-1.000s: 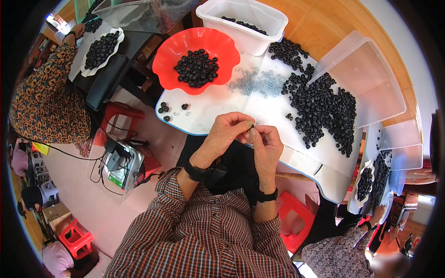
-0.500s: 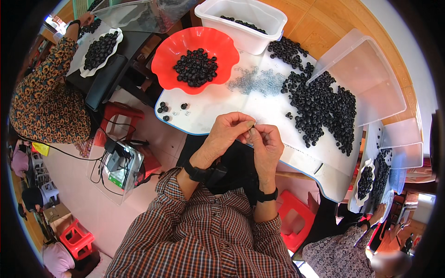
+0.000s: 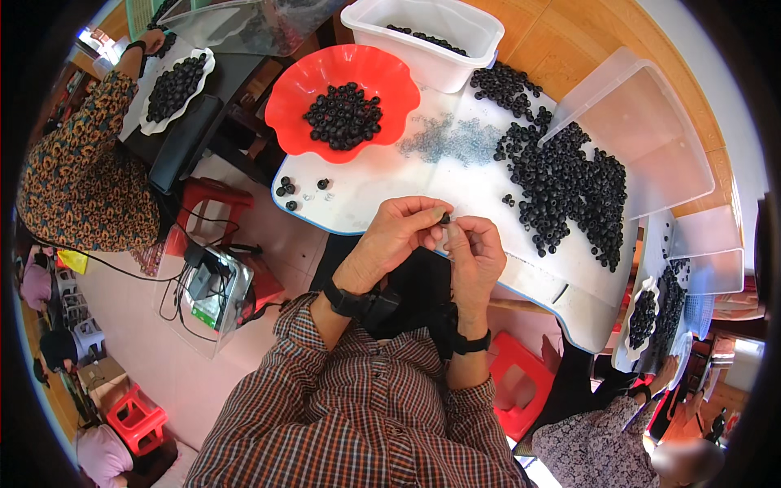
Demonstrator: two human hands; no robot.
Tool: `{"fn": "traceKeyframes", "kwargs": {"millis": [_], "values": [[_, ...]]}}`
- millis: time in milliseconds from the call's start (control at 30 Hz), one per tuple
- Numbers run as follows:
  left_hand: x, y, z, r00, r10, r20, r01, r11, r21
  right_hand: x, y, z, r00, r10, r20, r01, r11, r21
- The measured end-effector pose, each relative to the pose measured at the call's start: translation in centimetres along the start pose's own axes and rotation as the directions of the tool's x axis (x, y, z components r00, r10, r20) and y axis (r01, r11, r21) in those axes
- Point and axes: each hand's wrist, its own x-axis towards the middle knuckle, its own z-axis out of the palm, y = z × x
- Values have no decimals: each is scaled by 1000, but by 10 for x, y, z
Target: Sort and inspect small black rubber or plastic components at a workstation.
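My left hand pinches a small black round part between thumb and index finger, over the near edge of the white table. Right beside it, my right hand has its thumb and fingers pressed together. Whatever it may hold is too small to make out. Farther out lies a patch of tiny clear rings. A big heap of black round parts with holes spreads to the right of my hands. Several loose black parts sit near the table's left edge.
A red wavy-rimmed bowl holds more black parts. Behind it stands a white tub. A clear plastic bin lies tipped by the heap. Co-workers sit at both sides, near a red stool and a clear box with cables.
My hands have drawn slightly apart, the right one shifting a little to the right. The black part between my left fingertips now shows more clearly.
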Motion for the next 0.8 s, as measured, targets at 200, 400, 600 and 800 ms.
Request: {"fn": "traceKeyframes", "kwargs": {"millis": [200,400,600,800], "values": [[-1,3,6,1000,-6,14,6,999,-47,0,-1,-1,1000,-16,-2,16,999,32],[-4,3,8,1000,20,-11,-19,997,80,0,-2,3,996,-77,39,75,996,50],[-8,6,12,999,31,-22,-27,985,171,0,0,2,996,-72,50,69,995,67],[-12,13,18,998,62,-29,-51,960,275,-1,1,1,995,-99,33,98,995,26]]}}
